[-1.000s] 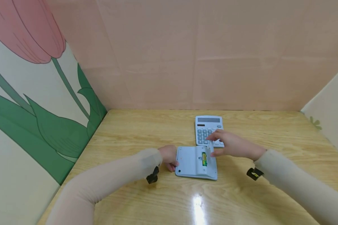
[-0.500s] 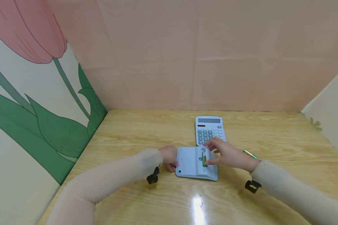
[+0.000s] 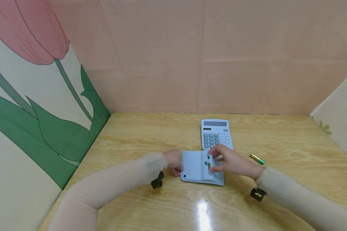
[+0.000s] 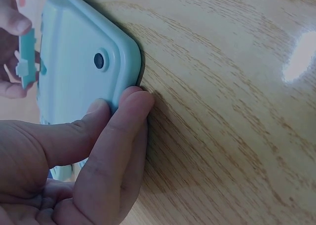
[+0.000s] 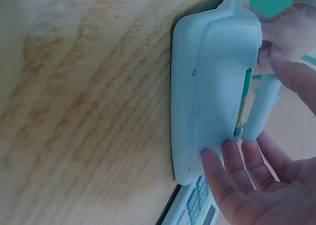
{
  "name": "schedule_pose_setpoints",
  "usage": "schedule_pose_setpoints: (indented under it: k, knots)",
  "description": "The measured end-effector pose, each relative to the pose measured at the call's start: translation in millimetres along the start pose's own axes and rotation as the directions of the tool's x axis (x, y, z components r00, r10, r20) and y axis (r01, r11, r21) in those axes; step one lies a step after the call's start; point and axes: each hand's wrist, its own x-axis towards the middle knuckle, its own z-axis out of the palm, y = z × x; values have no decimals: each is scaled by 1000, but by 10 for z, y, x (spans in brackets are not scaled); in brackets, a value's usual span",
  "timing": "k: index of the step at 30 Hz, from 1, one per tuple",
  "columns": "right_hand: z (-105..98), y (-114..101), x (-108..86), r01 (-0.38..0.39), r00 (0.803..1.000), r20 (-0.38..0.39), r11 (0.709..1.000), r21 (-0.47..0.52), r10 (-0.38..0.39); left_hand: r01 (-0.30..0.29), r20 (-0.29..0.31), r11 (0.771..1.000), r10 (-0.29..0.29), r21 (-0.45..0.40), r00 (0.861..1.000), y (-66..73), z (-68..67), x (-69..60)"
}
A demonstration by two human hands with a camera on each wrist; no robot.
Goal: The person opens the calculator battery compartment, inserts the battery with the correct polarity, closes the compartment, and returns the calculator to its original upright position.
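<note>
1 face-down calculator (image 3: pixel 192 165) was pinched by the left hand (image 3: pixel 173 160), 1 cover (image 5: pixel 262 106) by the right hand (image 3: pixel 234 161) — 1 face-up calculator (image 3: pixel 215 130) and 2 batteries (image 3: pixel 257 159) were seen.

The pale-blue rectangular plastic calculator lying face down (image 3: pixel 193 165) has a smooth, softly glossy back. Just above that back, the pale-blue strip-shaped cover (image 5: pixel 261 107) looks like the same smooth plastic. Right of this calculator, the green-and-gold cylindrical battery (image 3: pixel 257 159) has a shiny metallic skin. Beneath the calculator, the yellow-brown wood-grain tabletop (image 3: pixel 133 202) is smooth and glossy; behind it, the pink wall covering (image 3: pixel 162 64) looks matt and creased.
</note>
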Motion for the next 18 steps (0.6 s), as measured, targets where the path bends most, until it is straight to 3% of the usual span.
schedule_pose_setpoints:
  k: [18]
  knots:
    - [52, -13, 4, -15, 1000, -26, 999, -46, 14, -3, -8, 1000, 3, 10, 1000, 14, -6, -31]
